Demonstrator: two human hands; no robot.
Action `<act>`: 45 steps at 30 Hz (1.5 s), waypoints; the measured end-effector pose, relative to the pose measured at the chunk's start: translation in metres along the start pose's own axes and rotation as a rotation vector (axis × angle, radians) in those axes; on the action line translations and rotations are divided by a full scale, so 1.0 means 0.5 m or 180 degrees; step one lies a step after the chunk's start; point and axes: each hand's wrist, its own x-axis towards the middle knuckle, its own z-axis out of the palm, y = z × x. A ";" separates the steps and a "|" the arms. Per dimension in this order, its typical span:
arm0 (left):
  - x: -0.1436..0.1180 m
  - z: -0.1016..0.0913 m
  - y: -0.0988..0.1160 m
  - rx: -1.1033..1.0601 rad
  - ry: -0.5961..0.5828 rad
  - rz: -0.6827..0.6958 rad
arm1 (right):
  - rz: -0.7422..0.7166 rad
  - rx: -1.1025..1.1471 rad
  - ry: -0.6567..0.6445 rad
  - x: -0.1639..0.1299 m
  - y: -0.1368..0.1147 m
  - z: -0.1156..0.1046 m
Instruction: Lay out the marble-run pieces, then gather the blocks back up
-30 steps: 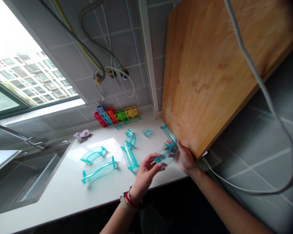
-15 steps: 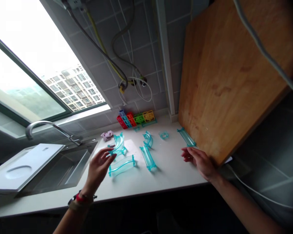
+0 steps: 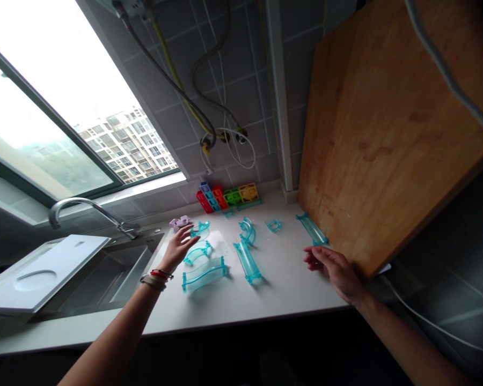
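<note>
My left hand (image 3: 178, 249) reaches over the counter, fingers stretched and apart, right beside a curved clear-teal plastic track piece (image 3: 202, 229). Its fingertips partly cover that piece; whether they touch it I cannot tell. Just nearer lies an arched teal piece (image 3: 198, 252), and below that a wavy teal piece (image 3: 205, 273). My right hand (image 3: 335, 269) hovers at the right with loosely bent fingers and nothing visible in them. Closest to it is a straight teal track piece (image 3: 312, 229). Mid-counter are another straight piece (image 3: 247, 261) and a bent piece (image 3: 247, 230).
Red, blue, green and yellow plastic blocks (image 3: 227, 197) line the back wall, with purple pieces (image 3: 180, 222) to their left. A small teal ring-like piece (image 3: 274, 224) lies nearby. The sink (image 3: 100, 284) is at left, a wooden board (image 3: 370, 139) leans at right.
My left hand has moved farther back, its fingers straightening. The curved teal piece by it now lies lower and more apart from the arched one. My right hand has barely moved; the view shifted slightly.
</note>
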 end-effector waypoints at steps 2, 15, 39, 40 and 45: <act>0.005 0.030 0.003 0.0179 -0.0316 0.0083 | 0.0004 -0.0013 -0.0006 0.000 0.000 -0.001; 0.040 0.089 -0.053 0.2008 -0.1513 0.0909 | 0.0013 -0.0043 -0.0077 0.003 0.001 -0.002; 0.085 -0.006 -0.082 0.3058 -0.2105 0.1057 | 0.0034 -0.0145 -0.0129 0.000 0.003 -0.006; 0.085 0.001 -0.080 0.3057 -0.2127 0.1075 | 0.0033 -0.0155 -0.0125 -0.001 0.003 -0.005; 0.086 0.029 -0.069 0.3070 -0.2223 0.1165 | 0.0025 -0.0172 -0.0123 -0.002 0.000 -0.004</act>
